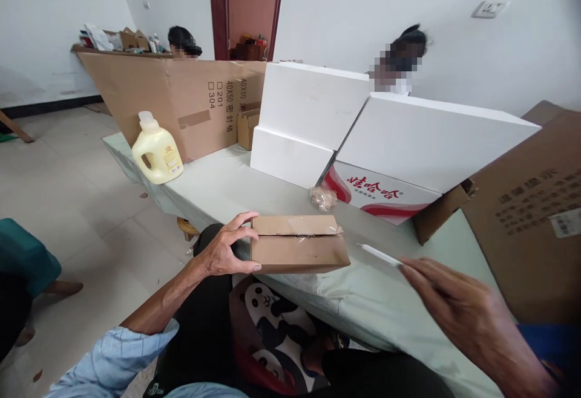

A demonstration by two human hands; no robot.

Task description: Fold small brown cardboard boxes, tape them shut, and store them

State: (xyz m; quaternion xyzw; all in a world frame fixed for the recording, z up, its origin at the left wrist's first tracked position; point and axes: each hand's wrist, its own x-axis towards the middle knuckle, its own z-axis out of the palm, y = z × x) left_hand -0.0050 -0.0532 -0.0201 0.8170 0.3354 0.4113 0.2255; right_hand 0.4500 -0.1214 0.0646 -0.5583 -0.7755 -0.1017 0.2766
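Two hands, left [227, 250] half-curled gripping carton [299, 251], right [447, 295] outstretched, pinching white tool [381, 255].

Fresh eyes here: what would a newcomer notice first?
Probably the white boxes stacked at the back of the table, one printed in red. Nearer, the left hand grips a small brown carton while the right hand holds a thin white object. A pale yellow jug stands left of the boxes.
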